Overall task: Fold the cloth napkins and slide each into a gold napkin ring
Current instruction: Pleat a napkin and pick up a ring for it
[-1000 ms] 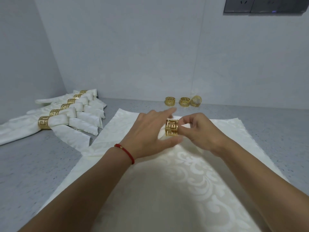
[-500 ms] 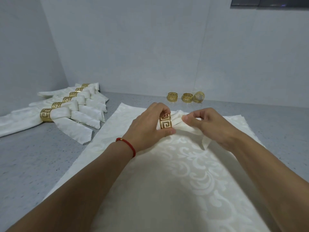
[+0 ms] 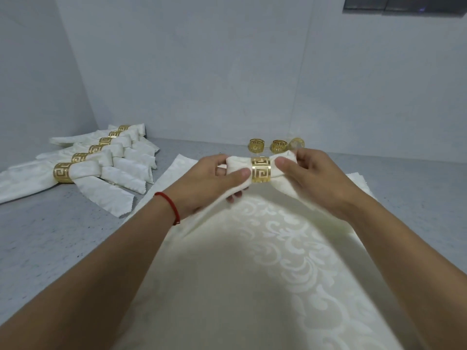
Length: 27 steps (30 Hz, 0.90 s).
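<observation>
Since half a second ago the gold ring (image 3: 261, 170) has travelled further along the cream napkin (image 3: 252, 261), so that a puff of cloth now sticks out on its left side as well as its right, and both my hands have lifted the bundle a little higher off the table. My left hand (image 3: 209, 183) grips the cloth just left of the ring, thumb on top beside the gold band, fingers curled underneath. My right hand (image 3: 312, 178) pinches the gathered cloth on the ring's right side, thumb tip touching the ring's edge. The ring sits upright between my two thumbs, its key-pattern face toward me. From there the rest of the napkin drapes down toward me and spreads over another flat napkin (image 3: 182, 162) whose far corners show past my hands.

A red string bracelet (image 3: 170, 207) circles my left wrist. On the grey table (image 3: 50, 243) to my left lie six finished napkins (image 3: 101, 170), each in its own ring, overlapping in a row toward the corner of the wall. Beyond my hands, near the back wall, three spare rings (image 3: 276, 145) stand in a line, the rightmost turned so its opening faces me
</observation>
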Tool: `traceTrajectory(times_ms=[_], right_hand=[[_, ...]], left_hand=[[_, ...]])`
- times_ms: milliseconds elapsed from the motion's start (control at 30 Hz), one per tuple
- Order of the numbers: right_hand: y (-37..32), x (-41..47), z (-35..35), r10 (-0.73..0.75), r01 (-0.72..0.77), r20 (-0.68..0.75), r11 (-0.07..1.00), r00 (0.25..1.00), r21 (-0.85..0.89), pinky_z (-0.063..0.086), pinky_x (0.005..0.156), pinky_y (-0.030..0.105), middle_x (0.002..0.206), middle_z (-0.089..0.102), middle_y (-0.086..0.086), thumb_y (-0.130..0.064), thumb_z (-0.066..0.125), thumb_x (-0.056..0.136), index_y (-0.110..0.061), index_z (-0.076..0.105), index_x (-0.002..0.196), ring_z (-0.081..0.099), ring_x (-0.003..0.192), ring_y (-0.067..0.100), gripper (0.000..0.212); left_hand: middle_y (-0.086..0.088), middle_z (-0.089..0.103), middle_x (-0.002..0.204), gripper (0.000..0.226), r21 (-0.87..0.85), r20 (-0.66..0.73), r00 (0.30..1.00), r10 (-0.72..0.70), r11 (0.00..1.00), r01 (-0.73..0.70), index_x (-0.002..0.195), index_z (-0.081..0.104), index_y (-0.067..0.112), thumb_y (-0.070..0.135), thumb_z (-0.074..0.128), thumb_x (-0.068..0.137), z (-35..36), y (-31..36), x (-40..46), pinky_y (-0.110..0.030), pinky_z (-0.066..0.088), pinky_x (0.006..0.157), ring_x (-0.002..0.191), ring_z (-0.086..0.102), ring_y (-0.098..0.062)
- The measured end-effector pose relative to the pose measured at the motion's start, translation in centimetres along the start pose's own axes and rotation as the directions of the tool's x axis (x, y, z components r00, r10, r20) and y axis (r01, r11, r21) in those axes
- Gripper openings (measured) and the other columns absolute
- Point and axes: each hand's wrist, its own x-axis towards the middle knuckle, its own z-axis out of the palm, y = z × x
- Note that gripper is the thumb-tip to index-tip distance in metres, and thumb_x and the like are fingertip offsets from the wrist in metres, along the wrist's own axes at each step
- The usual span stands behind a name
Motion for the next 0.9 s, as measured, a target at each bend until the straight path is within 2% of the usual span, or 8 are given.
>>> traceTrajectory(times_ms=[133,233,333,433,600,700,833,900], right_hand=[[-0.8,-0.2,-0.3,0.023,-0.024,-0.012,0.999,1.000,-0.043,0.030,0.057,0.028,0.057,0.039,-0.010,-0.047,0.064,0.098,-0.014,0.059,0.072,0.032,0.051,0.009,0.042],[-1.3,-0.1,-0.4,0.075,-0.069,0.040,0.987,0.996,-0.146,0.031,0.063,0.032,0.063,0.035,-0.004,-0.053,0.066,0.094,-0.002,0.056,0.077,0.033,0.055,0.013,0.054],[-1.1,-0.3,1.0,0.129,-0.078,0.119,0.929,0.985,-0.362,0.032,0.062,0.032,0.066,0.042,0.000,-0.057,0.063,0.094,-0.009,0.055,0.075,0.039,0.059,0.015,0.053],[0.4,-0.7,2.6,0.188,-0.095,0.156,0.878,0.970,-0.469,0.038,0.063,0.033,0.070,0.056,-0.005,-0.060,0.058,0.095,-0.013,0.052,0.080,0.052,0.068,0.017,0.050],[0.9,-1.0,1.6,0.044,0.089,0.217,0.821,0.975,-0.564,0.051,0.077,0.034,0.093,0.066,-0.012,-0.056,0.055,0.098,-0.044,0.050,0.112,0.060,0.077,0.006,0.020],[1.3,-1.0,1.5,0.009,0.104,0.249,0.893,0.968,-0.438,0.048,0.071,0.027,0.095,0.065,-0.012,-0.045,0.062,0.097,-0.040,0.061,0.101,0.058,0.069,0.005,0.007],[2.4,-0.9,1.5,0.031,0.047,0.210,0.933,0.977,-0.356,0.047,0.069,0.026,0.087,0.066,-0.009,-0.047,0.071,0.092,-0.030,0.066,0.090,0.056,0.067,0.005,0.018],[2.7,-0.6,1.5,0.044,0.023,0.190,0.940,0.981,-0.341,0.043,0.066,0.024,0.079,0.064,-0.007,-0.049,0.075,0.088,-0.025,0.067,0.084,0.051,0.062,0.003,0.025]], left_hand=[[-0.012,0.075,0.091,0.030,-0.089,0.067,0.998,-0.012,0.996,0.018,0.117,0.067,0.005,0.014,0.073,0.089,-0.7,0.7,-0.1,-0.030,0.052,0.059,0.067,0.066,-0.023],[-0.014,0.072,0.078,0.036,-0.042,0.163,0.970,-0.179,0.981,0.188,0.117,0.066,0.003,0.008,0.077,0.083,-1.8,1.8,-0.4,-0.025,0.048,0.048,0.055,0.062,-0.022],[-0.017,0.066,0.064,0.040,0.251,0.215,0.904,-0.369,0.916,0.314,0.112,0.064,0.004,0.023,0.082,0.081,-2.9,1.8,-0.8,-0.023,0.045,0.047,0.046,0.054,-0.020],[-0.023,0.072,0.078,0.047,0.333,0.229,0.861,-0.455,0.867,0.370,0.104,0.066,0.009,0.051,0.073,0.085,-2.6,1.0,-1.2,-0.028,0.053,0.060,0.059,0.067,-0.028],[-0.001,0.070,0.078,0.018,0.623,0.144,0.953,-0.266,0.773,0.121,0.113,0.052,0.046,0.052,0.053,0.096,-2.5,0.7,-0.8,-0.034,0.054,0.074,0.059,0.060,-0.017],[0.007,0.067,0.090,0.007,0.637,0.151,0.977,-0.149,0.770,0.019,0.100,0.063,0.038,0.041,0.061,0.094,-3.0,0.3,-0.3,-0.030,0.056,0.072,0.065,0.061,-0.013],[0.001,0.073,0.078,0.004,0.555,0.176,0.980,-0.097,0.831,-0.018,0.085,0.072,0.023,0.024,0.073,0.089,-3.6,-0.5,-0.1,-0.027,0.058,0.069,0.068,0.069,-0.015],[0.004,0.072,0.075,0.005,0.583,0.143,0.987,-0.068,0.812,-0.029,0.083,0.073,0.023,0.023,0.074,0.088,-3.6,-0.8,0.1,-0.016,0.051,0.064,0.063,0.066,-0.003]])
